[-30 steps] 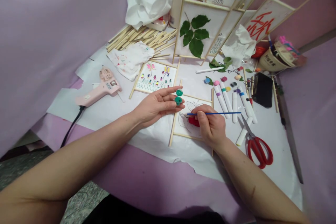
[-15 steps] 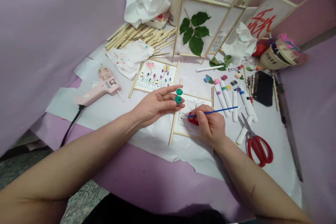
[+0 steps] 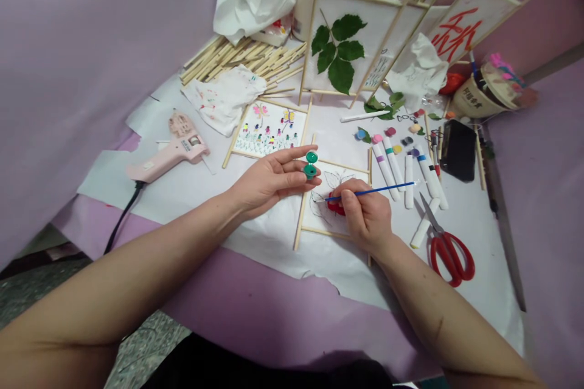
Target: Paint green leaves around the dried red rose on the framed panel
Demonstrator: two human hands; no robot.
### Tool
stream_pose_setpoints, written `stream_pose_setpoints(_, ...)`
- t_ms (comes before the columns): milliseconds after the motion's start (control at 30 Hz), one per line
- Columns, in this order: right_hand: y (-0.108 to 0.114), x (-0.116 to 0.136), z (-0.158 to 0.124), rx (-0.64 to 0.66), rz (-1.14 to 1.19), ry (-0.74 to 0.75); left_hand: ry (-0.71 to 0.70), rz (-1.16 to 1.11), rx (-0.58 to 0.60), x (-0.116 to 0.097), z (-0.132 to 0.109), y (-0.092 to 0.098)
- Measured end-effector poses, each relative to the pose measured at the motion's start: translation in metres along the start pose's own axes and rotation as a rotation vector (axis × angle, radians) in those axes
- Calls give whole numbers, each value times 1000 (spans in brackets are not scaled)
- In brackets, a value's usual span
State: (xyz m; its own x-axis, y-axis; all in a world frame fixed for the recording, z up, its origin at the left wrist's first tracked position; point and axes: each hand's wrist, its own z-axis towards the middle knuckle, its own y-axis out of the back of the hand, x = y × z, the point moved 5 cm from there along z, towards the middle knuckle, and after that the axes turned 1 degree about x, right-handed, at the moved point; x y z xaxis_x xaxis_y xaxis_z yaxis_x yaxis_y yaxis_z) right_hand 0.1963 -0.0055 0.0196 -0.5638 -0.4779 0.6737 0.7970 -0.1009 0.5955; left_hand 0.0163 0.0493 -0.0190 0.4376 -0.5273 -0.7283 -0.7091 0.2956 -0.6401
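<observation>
Paintbrush (image 3: 371,191) sits clenched in the right hand (image 3: 366,217), its tip at a sketched panel (image 3: 328,209) framed in sticks, which lies on white paper (image 3: 269,255). The left hand (image 3: 271,179) grasps a green paint pot (image 3: 311,164) in its fingertips just above the panel, with paint tubes (image 3: 387,171) beside the right hand.

the left forearm (image 3: 137,267) reaches in from the lower left, and the left hand (image 3: 274,179) lies palm up, its fingers (image 3: 292,159) extended and gently curled. the right forearm (image 3: 438,316) angles in from the lower right, and the right hand (image 3: 366,217) curls into a pen grip, thumb and forefinger pinched together.
</observation>
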Motion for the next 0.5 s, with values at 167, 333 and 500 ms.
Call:
stream_pose_setpoints(167, 0, 0, 0, -8, 1, -4, 0, 6, -2, 1, 0, 1)
stream_pose_setpoints(333, -1, 0, 0, 2, -2, 3, 3, 5, -1, 0, 0, 0)
stream_pose_setpoints(500, 1, 1, 0, -17, -5, 24, 6, 7, -14, 0, -1, 0)
